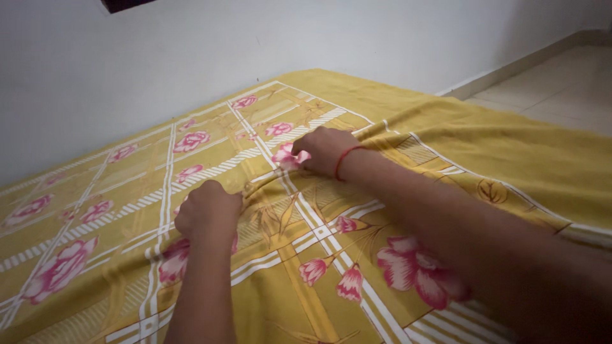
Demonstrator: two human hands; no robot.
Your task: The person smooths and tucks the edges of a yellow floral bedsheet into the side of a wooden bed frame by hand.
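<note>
A yellow bed sheet with pink flowers and white stripes lies spread over a low mattress. My left hand is closed in a fist, pinching a raised fold of the sheet near the middle. Farther back, my right hand grips the same ridge of cloth; a red thread band circles its wrist. A wrinkle runs between the two hands.
A white wall runs along the far edge of the mattress. Pale floor tiles and a skirting board show at the upper right, beyond the mattress corner.
</note>
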